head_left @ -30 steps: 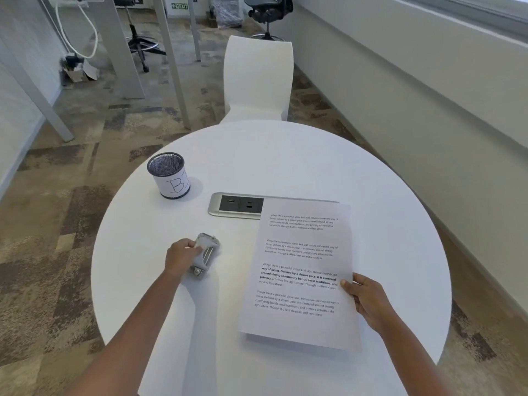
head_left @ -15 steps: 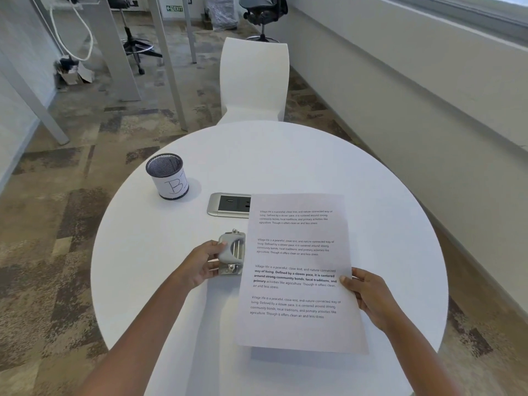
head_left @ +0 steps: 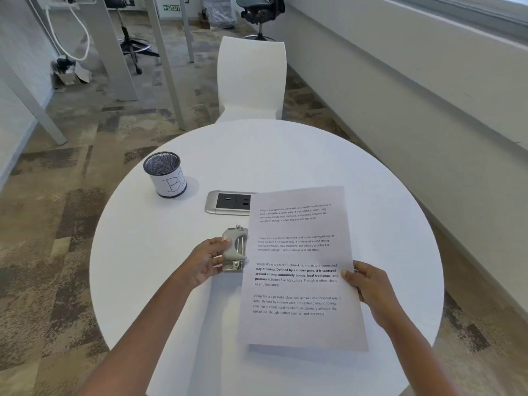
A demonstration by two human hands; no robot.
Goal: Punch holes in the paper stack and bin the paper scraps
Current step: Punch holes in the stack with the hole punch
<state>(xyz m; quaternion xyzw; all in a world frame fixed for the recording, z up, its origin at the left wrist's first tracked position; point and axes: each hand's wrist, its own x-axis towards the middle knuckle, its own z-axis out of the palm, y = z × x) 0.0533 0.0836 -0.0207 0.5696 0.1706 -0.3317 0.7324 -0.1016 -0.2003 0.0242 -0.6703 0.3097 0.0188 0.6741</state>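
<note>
The paper stack [head_left: 300, 267] carries four printed paragraphs, each opening "Village life is a peaceful, close-knit, and nature-connected way of living"; part of the third is set in bold. The mesh cup [head_left: 165, 174] wears a white label with a handwritten "B". A green sign [head_left: 171, 8] on the far wall reads "EXIT".

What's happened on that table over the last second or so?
The left hand slid the hole punch rightward until it met the paper stack's left edge. The right hand kept hold of the stack's right edge. The mesh cup and power outlet stayed put.
</note>
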